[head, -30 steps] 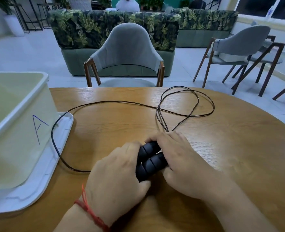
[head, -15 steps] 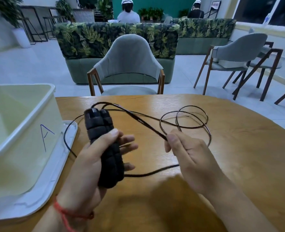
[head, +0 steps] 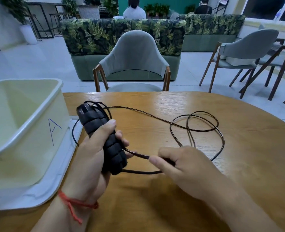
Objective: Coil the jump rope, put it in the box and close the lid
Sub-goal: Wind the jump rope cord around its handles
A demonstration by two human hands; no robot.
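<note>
While the left hand (head: 95,158) is clenched around both black handles (head: 103,139) at centre-left of the frame, held upright and side by side, the right hand (head: 187,166) at lower centre pinches the thin dark cord (head: 138,154) between thumb and fingertips; most of the cord lies loose on the table (head: 238,148) at centre right, crossed over itself in two or three overlapping loops. Those crossings are the likely trouble (a quick pull could draw them into a knot); the strand trailing toward the left could also catch on the lid (head: 46,190), which lies flat under the box (head: 29,131) at the left edge. The cord looks smooth, glossy and springy, so a wound coil may spring open if the grip slackens; the handles are ribbed and matte, probably foam. The box is open, empty, pale and slightly translucent plastic with rounded corners and a blue letter A on its side; the table is varnished wood with visible grain.
</note>
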